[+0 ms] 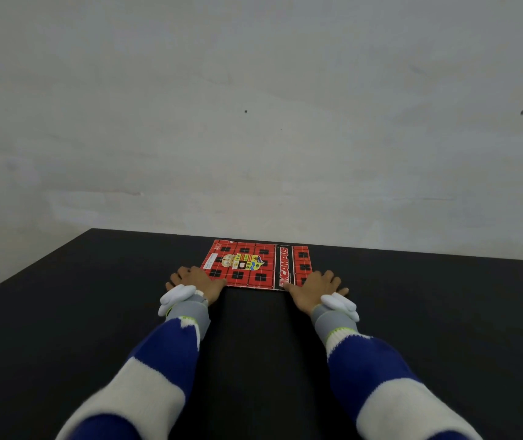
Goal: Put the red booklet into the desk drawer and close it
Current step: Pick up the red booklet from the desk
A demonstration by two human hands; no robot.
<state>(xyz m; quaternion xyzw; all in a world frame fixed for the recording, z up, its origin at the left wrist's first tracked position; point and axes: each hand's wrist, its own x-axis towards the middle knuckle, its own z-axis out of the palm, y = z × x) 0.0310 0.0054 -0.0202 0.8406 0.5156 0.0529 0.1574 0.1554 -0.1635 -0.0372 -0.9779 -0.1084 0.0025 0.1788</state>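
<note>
The red booklet [255,265], with a black check pattern, a crest and a black band of lettering, lies flat near the far edge of the black desk [63,312]. My left hand [195,282] rests palm down at the booklet's near left corner, fingers spread. My right hand [315,287] lies palm down at its near right corner, fingers spread over the edge. Neither hand grips the booklet. No drawer is in view.
A pale grey wall [253,106] rises right behind the desk's far edge. The desk's left edge runs diagonally at the left of the view. Both arms wear blue-and-white sleeves with grey wrist bands.
</note>
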